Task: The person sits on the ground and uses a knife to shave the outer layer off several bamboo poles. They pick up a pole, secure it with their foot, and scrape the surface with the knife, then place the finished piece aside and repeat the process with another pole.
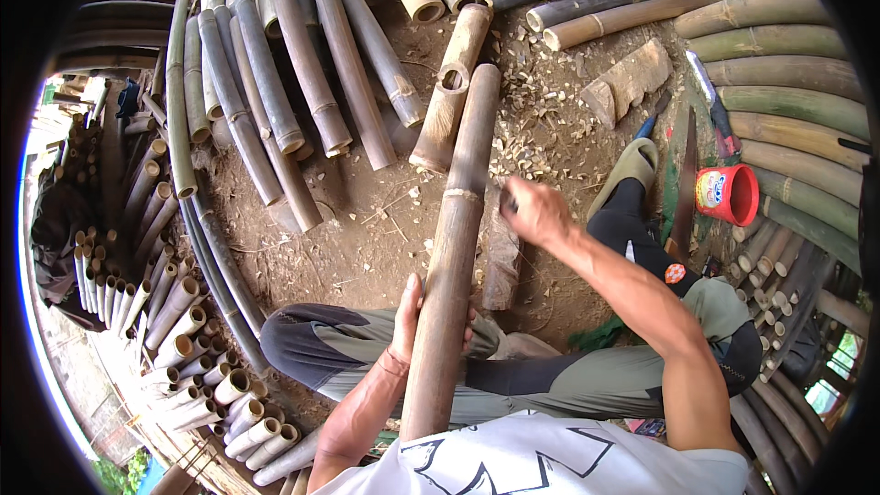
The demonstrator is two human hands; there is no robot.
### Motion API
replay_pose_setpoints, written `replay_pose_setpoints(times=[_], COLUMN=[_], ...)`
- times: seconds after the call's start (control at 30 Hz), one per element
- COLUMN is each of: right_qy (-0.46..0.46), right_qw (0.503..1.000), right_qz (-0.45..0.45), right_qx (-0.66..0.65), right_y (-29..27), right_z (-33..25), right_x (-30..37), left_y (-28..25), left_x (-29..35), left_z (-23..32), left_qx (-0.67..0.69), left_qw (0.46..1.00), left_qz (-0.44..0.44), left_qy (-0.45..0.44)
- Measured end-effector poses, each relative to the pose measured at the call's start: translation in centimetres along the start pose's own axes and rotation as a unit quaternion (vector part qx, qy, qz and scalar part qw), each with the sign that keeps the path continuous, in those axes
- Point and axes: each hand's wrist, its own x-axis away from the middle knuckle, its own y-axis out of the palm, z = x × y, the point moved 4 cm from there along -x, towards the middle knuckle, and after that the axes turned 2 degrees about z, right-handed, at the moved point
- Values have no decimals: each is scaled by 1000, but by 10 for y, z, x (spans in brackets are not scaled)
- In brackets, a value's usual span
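A thick brown bamboo pole [446, 257] slants up from my lap, its near end against my shirt. My left hand [409, 323] is wrapped round its lower part, thumb on the left side and fingertips showing on the right. Just right of the pole's middle joint, my right hand [539, 211] is closed in a fist, a small dark thing at its fingers that I cannot make out. The pole's far part lies beside a notched piece of wood [440, 128] with a round hole. Below my right fist, a rough wooden block [502, 266] lies on the ground.
Pale chips [527, 119] litter the dirt floor. Cut bamboo poles [284, 64] lie ahead, with stacked poles [788, 73] at right and upright bamboo pieces [238, 394] at left. A red tub [727, 195], a saw-like blade [682, 183] and a wood chunk [628, 82] are to the right.
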Motion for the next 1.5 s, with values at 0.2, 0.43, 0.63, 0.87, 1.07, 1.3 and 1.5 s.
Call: replay_pose_setpoints(times=[0.2, 0.43, 0.63, 0.87, 1.07, 1.3, 1.5], right_qy=[-203, -261, -140, -12, 63, -139, -253], right_qw=[977, 964, 989, 997, 998, 989, 967], right_qz=[47, 57, -30, -36, -24, 46, 31], right_qx=[-55, -15, -36, -65, 20, -36, 0], right_y=[-21, -17, -16, -7, 1, -17, -13], right_z=[-37, -46, -25, 5, 21, -22, -37], right_x=[13, 26, 14, 1, 2, 7, 21], left_y=[-4, 5, 5, 8, 9, 13, 17], left_x=[2, 0, -4, -5, -6, -5, -5], left_z=[1, 10, 10, 11, 6, 9, 13], left_qx=[2, 18, -12, 66, 46, 59, 46], left_qw=[1000, 997, 999, 994, 997, 996, 996], left_qz=[2, -70, -47, -85, -57, -65, -80], left_qy=[8, 20, 4, -32, -16, 1, 6])
